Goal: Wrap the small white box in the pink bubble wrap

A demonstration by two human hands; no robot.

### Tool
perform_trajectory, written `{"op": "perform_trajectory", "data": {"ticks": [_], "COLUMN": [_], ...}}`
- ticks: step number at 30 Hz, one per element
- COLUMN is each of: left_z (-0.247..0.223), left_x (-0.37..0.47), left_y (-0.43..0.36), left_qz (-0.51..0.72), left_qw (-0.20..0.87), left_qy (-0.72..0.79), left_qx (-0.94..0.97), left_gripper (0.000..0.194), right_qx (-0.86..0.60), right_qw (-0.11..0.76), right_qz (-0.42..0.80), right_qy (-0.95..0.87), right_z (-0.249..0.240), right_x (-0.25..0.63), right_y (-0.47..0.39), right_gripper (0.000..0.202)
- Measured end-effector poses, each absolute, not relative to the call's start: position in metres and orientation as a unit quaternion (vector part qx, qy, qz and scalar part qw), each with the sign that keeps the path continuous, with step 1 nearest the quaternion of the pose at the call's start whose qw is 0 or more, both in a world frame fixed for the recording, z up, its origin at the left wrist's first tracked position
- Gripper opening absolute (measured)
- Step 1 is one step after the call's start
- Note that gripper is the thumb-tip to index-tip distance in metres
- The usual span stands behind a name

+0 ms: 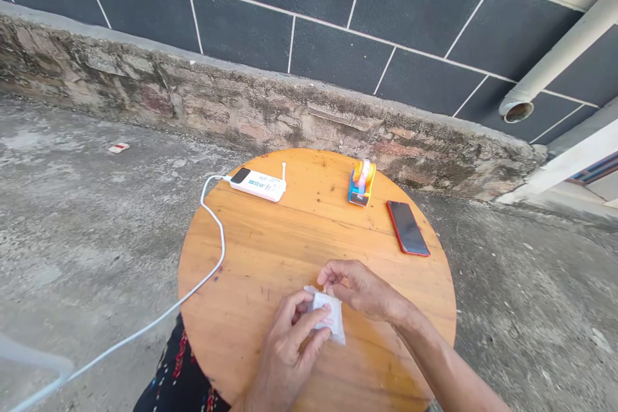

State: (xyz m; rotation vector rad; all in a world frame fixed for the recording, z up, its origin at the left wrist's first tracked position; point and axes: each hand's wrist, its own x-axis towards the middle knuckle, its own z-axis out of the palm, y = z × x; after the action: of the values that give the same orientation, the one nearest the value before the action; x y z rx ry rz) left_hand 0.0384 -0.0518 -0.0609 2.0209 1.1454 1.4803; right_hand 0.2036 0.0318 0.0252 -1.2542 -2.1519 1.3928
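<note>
A small white packet in a clear plastic wrapper (337, 323) is held just over the front part of the round wooden table. My left hand (294, 341) is closed on it, fingers pressing its face and left edge. My right hand (355, 288) is at the packet's upper edge, with thumb and fingertips pinched together. The pinch appears to be on the upper edge of the wrapper, though the fingers partly hide that spot.
On the wooden table (270, 244) stand a blue and orange tape dispenser (361, 184) and a red-edged phone (408, 228). A white device (258, 184) at the back left trails a white cable (223, 238) over the left edge. Behind runs a stone-based wall (270, 109).
</note>
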Motion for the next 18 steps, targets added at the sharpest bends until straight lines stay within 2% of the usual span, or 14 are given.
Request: {"op": "perform_trajectory", "data": {"ticks": [10, 18], "left_z": [-0.056, -0.057], "left_x": [0.039, 0.039], "left_y": [-0.051, -0.052], "left_qz": [0.524, 0.529], "left_qw": [0.19, 0.204], "left_qy": [0.42, 0.414], "left_qx": [0.716, 0.712], "left_gripper": [0.027, 0.027], "right_qx": [-0.45, -0.494], "right_qw": [0.12, 0.091], "right_qz": [0.42, 0.239], "right_qy": [-0.779, -0.831], "right_z": [0.032, 0.052], "right_x": [0.2, 0.191], "right_y": [0.027, 0.004], "right_gripper": [0.02, 0.024]}}
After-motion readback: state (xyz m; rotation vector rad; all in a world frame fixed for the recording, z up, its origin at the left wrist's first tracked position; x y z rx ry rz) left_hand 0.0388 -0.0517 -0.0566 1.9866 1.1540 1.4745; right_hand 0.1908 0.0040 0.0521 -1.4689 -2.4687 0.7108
